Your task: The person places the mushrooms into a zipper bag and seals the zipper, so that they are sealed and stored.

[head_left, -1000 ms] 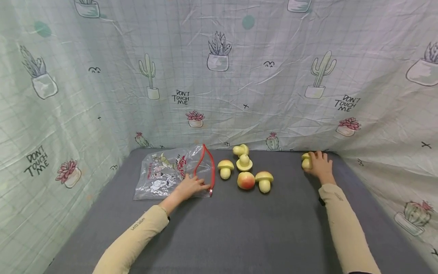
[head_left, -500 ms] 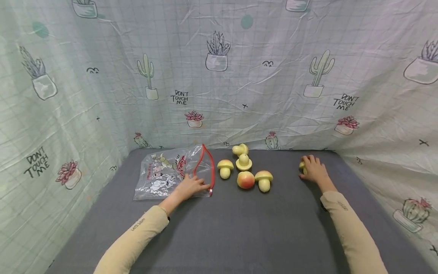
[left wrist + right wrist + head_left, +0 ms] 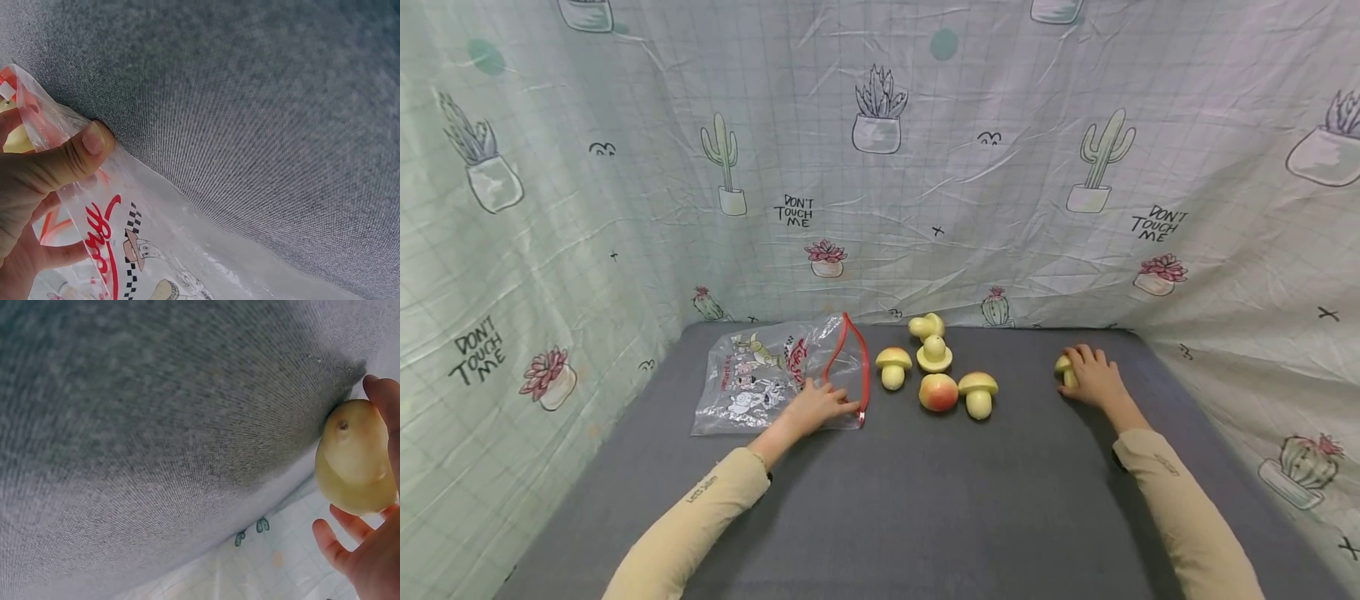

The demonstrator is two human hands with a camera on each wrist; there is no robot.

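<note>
On the grey mat (image 3: 925, 500), the left hand (image 3: 816, 407) pinches the plastic bag (image 3: 760, 383) by its red rim, while the right hand (image 3: 1093, 377) curls around a yellow pear (image 3: 353, 459) far right.

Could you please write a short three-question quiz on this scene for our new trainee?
1. True or false: the left hand pinches the edge of the clear plastic bag.
2. What does the right hand hold? A) the peach B) a yellow toy mushroom C) a spoon
3. Fill in: on the grey table, the peach lies between the bag and the ____ hand.

Key:
1. True; the left wrist view shows the thumb pressed on the plastic.
2. B; the yellow toy mushroom sits in its fingers.
3. right
</note>
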